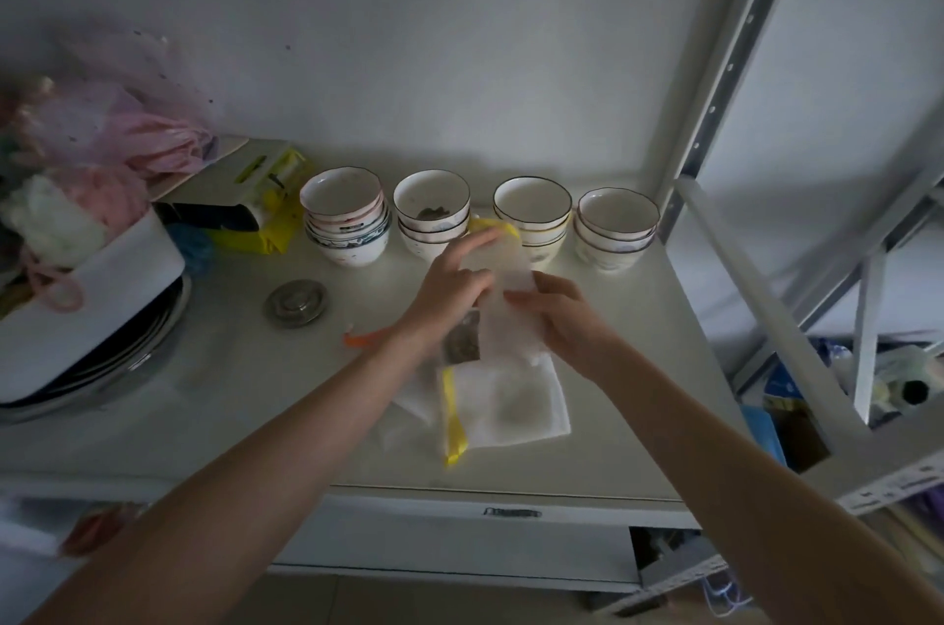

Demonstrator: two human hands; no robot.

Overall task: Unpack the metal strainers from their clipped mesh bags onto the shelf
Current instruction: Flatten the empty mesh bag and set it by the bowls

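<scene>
Hands are working just in front of the bowl row: the left hand is pinching the mesh bag top while the right hand is gripping its side, probably to free the strainer inside.

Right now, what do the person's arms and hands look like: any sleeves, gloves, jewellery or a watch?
Both arms are bare along all that shows, with no sleeve edge in view. The left hand and right hand wear no gloves. No ring, bracelet or watch shows on either wrist or on the visible fingers, though the light is dim.
</scene>
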